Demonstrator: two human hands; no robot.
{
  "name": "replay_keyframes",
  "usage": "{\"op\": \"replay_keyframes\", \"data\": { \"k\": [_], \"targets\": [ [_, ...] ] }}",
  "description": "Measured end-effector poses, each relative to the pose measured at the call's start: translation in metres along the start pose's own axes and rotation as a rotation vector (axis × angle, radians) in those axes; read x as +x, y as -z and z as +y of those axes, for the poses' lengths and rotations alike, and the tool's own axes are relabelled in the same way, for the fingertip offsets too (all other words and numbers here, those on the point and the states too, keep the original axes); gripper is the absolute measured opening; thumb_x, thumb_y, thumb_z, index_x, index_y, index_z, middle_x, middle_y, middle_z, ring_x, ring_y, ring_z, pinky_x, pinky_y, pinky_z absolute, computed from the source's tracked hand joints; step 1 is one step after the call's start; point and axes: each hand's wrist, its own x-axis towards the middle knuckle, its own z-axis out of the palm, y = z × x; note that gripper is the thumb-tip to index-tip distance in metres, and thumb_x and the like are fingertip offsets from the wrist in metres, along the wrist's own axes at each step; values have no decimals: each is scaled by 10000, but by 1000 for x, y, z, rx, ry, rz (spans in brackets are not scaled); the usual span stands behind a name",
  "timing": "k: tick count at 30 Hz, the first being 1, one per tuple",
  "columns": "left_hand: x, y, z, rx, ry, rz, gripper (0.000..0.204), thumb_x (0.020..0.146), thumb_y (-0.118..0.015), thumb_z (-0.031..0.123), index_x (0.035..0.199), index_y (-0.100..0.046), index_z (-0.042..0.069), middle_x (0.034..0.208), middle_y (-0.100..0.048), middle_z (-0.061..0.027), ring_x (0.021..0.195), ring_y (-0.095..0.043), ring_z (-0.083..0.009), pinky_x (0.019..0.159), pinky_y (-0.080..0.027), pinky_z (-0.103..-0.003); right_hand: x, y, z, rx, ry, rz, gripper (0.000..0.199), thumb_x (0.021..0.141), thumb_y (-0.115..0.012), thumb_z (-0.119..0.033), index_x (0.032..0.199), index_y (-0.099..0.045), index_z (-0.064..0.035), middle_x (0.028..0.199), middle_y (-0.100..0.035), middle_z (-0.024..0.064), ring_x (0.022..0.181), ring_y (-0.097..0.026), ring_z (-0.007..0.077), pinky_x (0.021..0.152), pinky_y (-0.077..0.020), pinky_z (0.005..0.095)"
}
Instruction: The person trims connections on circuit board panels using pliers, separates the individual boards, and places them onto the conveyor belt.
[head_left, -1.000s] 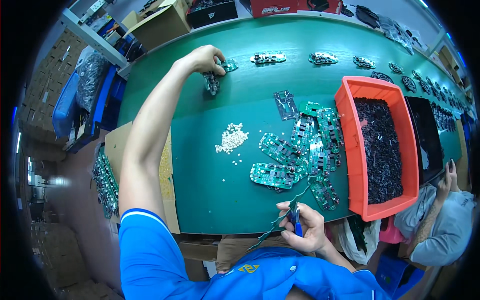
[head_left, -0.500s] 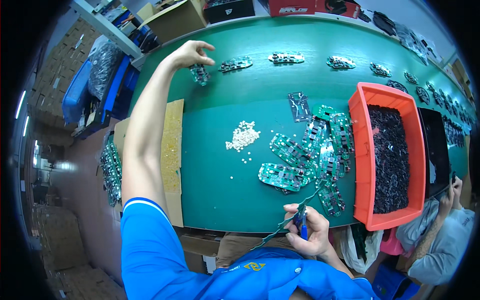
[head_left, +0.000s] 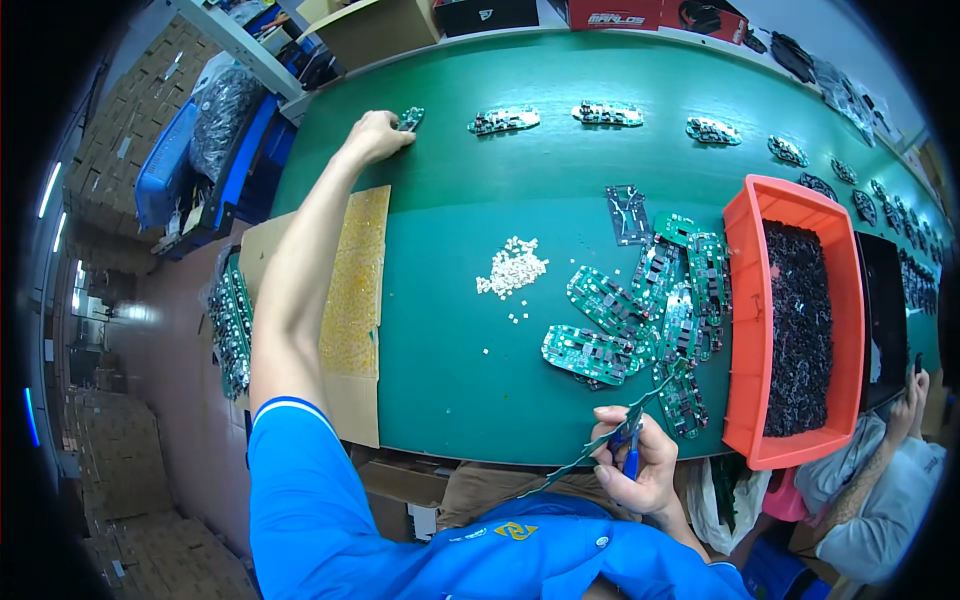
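Note:
My left hand (head_left: 376,135) is stretched far out to the back left of the green table (head_left: 470,330), its fingers on a small stack of green circuit boards (head_left: 411,118). My right hand (head_left: 634,466) stays near the table's front edge, shut on a blue-handled tool (head_left: 631,452) and a thin green strip (head_left: 600,440) that runs down to the left. A heap of green circuit boards (head_left: 640,310) lies just beyond that hand. A small pile of white plastic parts (head_left: 512,268) sits in the middle of the table.
An orange bin (head_left: 748,330) of black parts stands at the right. More board stacks (head_left: 505,121) line the far edge. A yellow-topped cardboard sheet (head_left: 355,290) lies at the left edge. Another person (head_left: 880,500) sits at lower right. Blue crates (head_left: 170,165) and boxes stand at left.
My left hand has slid its board stack leftward along the far edge, away from the other stacks. My right hand has stayed put with the tool.

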Motion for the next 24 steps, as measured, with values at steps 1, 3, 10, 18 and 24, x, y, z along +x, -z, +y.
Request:
{"op": "replay_keyframes", "data": {
  "k": [1, 3, 10, 18, 24],
  "targets": [
    [1, -1, -14, -123, -150, 7, 538, 795, -748, 305, 1240, -675, 12, 1169, -692, -241, 1114, -664, -350, 977, -519, -387, 0, -1, -2, 2, -7, -24, 605, 764, -701, 64, 1349, -548, 42, 1031, -620, 74, 805, -558, 60, 659, -447, 190],
    [4, -7, -19, -261, -338, -10, 509, 752, -724, 95, 1254, -671, 26, 1178, -695, -210, 1107, -665, -327, 978, -516, -383, 0, -1, 0, -1, 5, -48, 616, 773, -688, 69, 1368, -534, 34, 1003, -612, 52, 774, -515, 42, 657, -425, 181],
    [9, 4, -36, -235, -530, -22, 584, 728, -675, -6, 1303, -630, 88, 1270, -596, -185, 1214, -570, -305, 1041, -464, -375, 4, -2, -4, 45, 33, -90, 646, 800, -663, 84, 1416, -472, 45, 998, -596, 68, 778, -517, 67, 704, -433, 213],
    [-152, 30, 116, -419, -1056, -129, 502, 802, -756, 100, 1291, -643, 95, 1275, -637, -103, 1239, -577, -263, 1086, -429, -389, 12, 1, -10, -5, -22, -81, 650, 790, -688, 54, 1405, -481, 66, 969, -583, 54, 791, -529, 64, 706, -441, 221],
    [-221, 2, 168, -381, -1323, -239, 466, 762, -789, 159, 1194, -666, 35, 1093, -641, -132, 1096, -582, -321, 965, -477, -417, 3, -7, -4, 112, -20, 4, 633, 805, -677, 57, 1407, -483, 50, 987, -594, 55, 778, -518, 50, 670, -433, 208]
  ]
}}
